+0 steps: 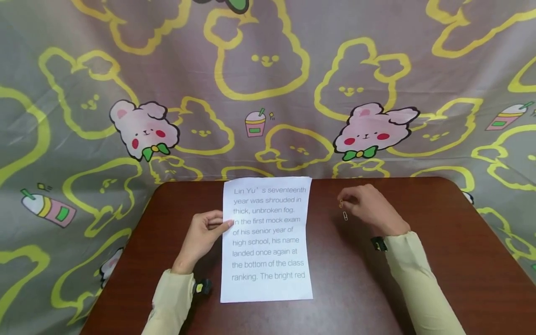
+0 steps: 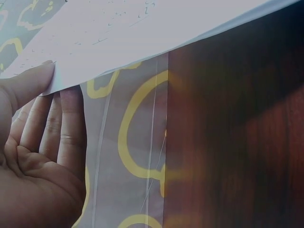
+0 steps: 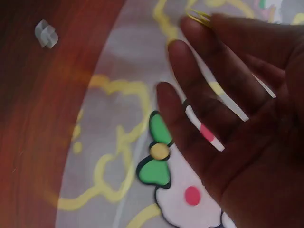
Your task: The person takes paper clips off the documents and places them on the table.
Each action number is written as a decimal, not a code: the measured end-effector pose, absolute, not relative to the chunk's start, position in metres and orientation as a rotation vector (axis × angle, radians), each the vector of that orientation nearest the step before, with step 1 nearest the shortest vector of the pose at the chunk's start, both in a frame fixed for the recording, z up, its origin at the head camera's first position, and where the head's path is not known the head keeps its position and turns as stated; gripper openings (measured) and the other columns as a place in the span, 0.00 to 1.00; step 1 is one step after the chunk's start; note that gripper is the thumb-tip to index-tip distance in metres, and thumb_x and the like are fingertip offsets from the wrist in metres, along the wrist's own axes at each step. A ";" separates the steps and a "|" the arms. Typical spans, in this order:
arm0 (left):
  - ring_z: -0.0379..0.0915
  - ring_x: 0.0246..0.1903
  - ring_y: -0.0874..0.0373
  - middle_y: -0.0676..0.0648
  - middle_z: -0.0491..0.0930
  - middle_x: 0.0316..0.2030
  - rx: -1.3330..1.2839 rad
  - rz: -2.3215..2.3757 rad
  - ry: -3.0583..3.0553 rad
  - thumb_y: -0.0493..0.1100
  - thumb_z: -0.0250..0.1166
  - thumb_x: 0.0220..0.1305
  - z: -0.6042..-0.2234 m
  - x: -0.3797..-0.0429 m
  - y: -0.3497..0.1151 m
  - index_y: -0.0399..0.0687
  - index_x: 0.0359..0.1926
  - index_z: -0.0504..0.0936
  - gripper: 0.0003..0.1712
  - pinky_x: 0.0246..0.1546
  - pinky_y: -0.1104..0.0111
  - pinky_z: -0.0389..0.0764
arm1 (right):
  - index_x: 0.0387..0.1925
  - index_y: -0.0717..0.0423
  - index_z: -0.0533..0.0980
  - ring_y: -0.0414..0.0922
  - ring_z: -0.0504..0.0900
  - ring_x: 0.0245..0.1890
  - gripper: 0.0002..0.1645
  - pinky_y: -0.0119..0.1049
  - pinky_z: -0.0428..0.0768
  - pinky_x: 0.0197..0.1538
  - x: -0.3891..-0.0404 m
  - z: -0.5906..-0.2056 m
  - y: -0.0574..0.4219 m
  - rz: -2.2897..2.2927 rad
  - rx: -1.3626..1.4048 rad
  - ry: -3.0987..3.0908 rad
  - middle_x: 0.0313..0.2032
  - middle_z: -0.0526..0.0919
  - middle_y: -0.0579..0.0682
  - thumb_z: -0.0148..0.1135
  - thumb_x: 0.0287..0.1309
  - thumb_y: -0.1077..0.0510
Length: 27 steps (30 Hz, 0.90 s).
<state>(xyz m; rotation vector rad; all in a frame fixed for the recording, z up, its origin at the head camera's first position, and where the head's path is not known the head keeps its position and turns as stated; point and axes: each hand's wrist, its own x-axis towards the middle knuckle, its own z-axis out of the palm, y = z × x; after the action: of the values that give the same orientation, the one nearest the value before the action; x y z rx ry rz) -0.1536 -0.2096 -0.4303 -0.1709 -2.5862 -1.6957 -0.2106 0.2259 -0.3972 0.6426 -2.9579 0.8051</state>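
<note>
A white printed sheet of paper (image 1: 268,242) stands up off the table in the head view, its large text facing me. My left hand (image 1: 203,237) pinches its left edge between thumb and fingers; the left wrist view shows the thumb (image 2: 35,83) on the printed side and the fingers behind. Whether there is more than one sheet I cannot tell. To the right of the paper, my right hand (image 1: 370,207) holds a small gold paper clip (image 3: 199,18) between thumb and index finger. Its other fingers are spread. Below these fingertips lies a small pale piece (image 1: 345,216), clip-like in the head view.
The dark brown table (image 1: 356,298) has rounded far corners. Right behind its far edge hangs a grey curtain (image 1: 293,107) with yellow outlines and cartoon rabbits. The pale piece (image 3: 46,34) lies on the wood in the right wrist view.
</note>
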 end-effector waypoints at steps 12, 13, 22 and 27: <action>0.89 0.32 0.61 0.37 0.91 0.40 -0.138 -1.693 -2.604 0.35 0.72 0.66 -0.433 -0.155 -0.211 0.36 0.47 0.89 0.11 0.38 0.73 0.85 | 0.33 0.53 0.87 0.43 0.77 0.33 0.10 0.36 0.75 0.35 -0.227 -0.424 0.253 0.786 0.623 -3.143 0.31 0.87 0.46 0.64 0.60 0.68; 0.89 0.32 0.60 0.37 0.91 0.40 -0.138 -1.689 -2.607 0.35 0.72 0.66 -0.433 -0.155 -0.211 0.36 0.47 0.89 0.11 0.38 0.73 0.85 | 0.32 0.53 0.87 0.43 0.76 0.32 0.10 0.36 0.74 0.34 -0.228 -0.426 0.254 0.778 0.625 -3.150 0.31 0.87 0.46 0.63 0.59 0.68; 0.89 0.33 0.59 0.37 0.91 0.40 -0.118 -1.685 -2.624 0.36 0.72 0.66 -0.435 -0.156 -0.211 0.37 0.48 0.88 0.11 0.39 0.73 0.84 | 0.30 0.54 0.85 0.42 0.74 0.27 0.08 0.37 0.73 0.32 -0.236 -0.440 0.260 0.747 0.601 -3.190 0.27 0.84 0.46 0.65 0.57 0.68; 0.89 0.33 0.59 0.37 0.91 0.40 -0.114 -1.680 -2.623 0.35 0.72 0.66 -0.435 -0.156 -0.211 0.37 0.48 0.89 0.11 0.39 0.73 0.85 | 0.35 0.58 0.85 0.43 0.76 0.28 0.05 0.38 0.74 0.33 -0.239 -0.446 0.261 0.742 0.560 -3.213 0.32 0.87 0.50 0.65 0.60 0.66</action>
<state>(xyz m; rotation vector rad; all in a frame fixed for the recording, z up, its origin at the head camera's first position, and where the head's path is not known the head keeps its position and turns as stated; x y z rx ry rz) -0.1564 -0.2107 -0.4350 -0.1135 -2.6228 -1.6796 -0.2386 0.2615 -0.4460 0.5602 -3.2132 0.7424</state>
